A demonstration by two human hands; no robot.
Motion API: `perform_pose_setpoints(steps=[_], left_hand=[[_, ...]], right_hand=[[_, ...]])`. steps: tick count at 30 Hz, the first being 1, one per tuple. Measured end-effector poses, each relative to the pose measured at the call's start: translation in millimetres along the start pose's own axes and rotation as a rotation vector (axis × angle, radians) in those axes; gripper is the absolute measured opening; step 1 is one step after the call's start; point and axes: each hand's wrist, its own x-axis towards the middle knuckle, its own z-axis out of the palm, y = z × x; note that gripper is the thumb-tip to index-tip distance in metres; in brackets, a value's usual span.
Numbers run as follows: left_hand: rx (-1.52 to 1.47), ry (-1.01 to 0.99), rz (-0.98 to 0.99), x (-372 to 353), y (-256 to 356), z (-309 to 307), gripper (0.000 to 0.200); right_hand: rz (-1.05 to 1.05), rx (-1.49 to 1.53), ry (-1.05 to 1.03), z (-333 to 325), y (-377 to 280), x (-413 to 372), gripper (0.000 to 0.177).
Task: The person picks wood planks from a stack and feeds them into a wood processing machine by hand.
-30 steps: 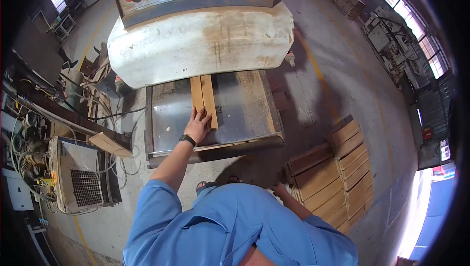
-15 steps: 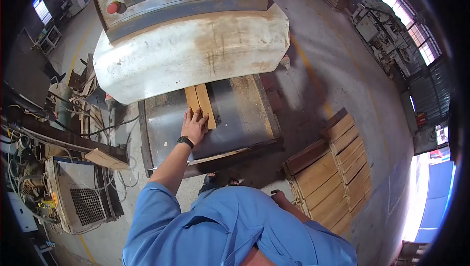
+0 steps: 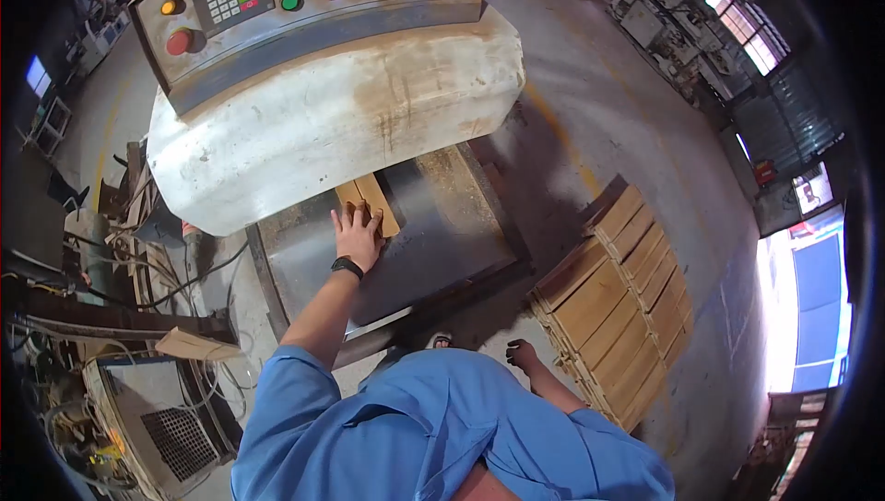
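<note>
Two narrow wooden strips lie side by side on the metal bed of a machine, their far ends hidden under its white hood. My left hand, with a dark band on the wrist, rests on their near ends, fingers spread and lying flat rather than wrapped round them. Low at my right side, my right hand hangs in shadow with fingers loosely bent and slightly apart, and nothing shows in it. It is nearest to the stacked wooden boards.
Above the hood is a control panel with a lit red display, coloured buttons and a red knob. At left are cables, scrap wood and a grilled metal box. Other machinery stands far right.
The strips have slid farther under the hood, with my left hand following on them. My right hand has come out from beside my body. The whole view has turned to the right.
</note>
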Motion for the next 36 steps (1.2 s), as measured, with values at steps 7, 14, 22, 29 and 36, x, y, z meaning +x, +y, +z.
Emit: perform_pose_setpoints(steps=[7, 14, 22, 29, 36], left_hand=[[0.047, 0.05, 0.032, 22, -10, 5, 0.071], [0.015, 0.08, 0.029, 37, -15, 13, 0.063], [0.089, 0.096, 0.127, 57, -16, 17, 0.051], [0.479, 0.026, 0.031, 69, -15, 31, 0.064], [0.286, 0.186, 0.311, 2, 148, 6, 0.071]], right_hand=[[0.117, 0.073, 0.116, 32, 42, -72, 0.036], [0.098, 0.125, 0.163, 82, 98, -128, 0.038], [0.128, 0.167, 0.328, 136, 183, -147, 0.041], [0.262, 0.415, 0.535, 173, 211, -223, 0.04], [0.348, 0.451, 0.675, 253, 289, -342, 0.04]])
